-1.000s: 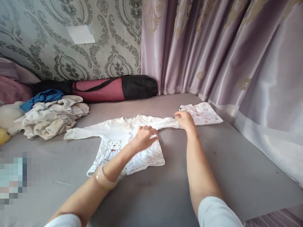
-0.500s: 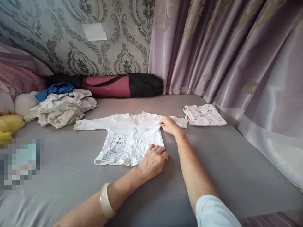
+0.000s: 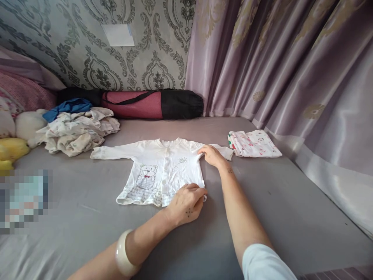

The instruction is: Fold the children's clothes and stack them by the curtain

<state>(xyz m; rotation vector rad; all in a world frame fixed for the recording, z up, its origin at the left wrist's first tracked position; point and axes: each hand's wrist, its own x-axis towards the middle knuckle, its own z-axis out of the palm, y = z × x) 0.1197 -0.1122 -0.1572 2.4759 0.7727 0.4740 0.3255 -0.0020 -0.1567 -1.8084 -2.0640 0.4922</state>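
A small white baby shirt [image 3: 145, 155] lies spread face up, its long sleeves stretched out to both sides. It has a bear print, a bee print and a buttoned front. At its lower right corner, my left hand [image 3: 186, 204] is closed on the hem, with the fingertips partly hidden behind the hand. Higher up, my right hand [image 3: 213, 156] pinches the cloth by the right armpit, covering part of that sleeve. A cream bangle [image 3: 124, 252] circles my left wrist.
The shirt lies on a grey bed sheet [image 3: 247, 206]. Folded floral clothes [image 3: 256, 144] sit to the right, a heap of crumpled clothes [image 3: 78, 130] to the left. A pink and black rolled bag [image 3: 134, 105] lies along the wall. Purple curtains [image 3: 233, 58] hang at the right.
My left hand has shifted slightly downward at the hem corner, and more of the shirt's right side edge shows. My right hand stays at the armpit. The view has moved slightly.
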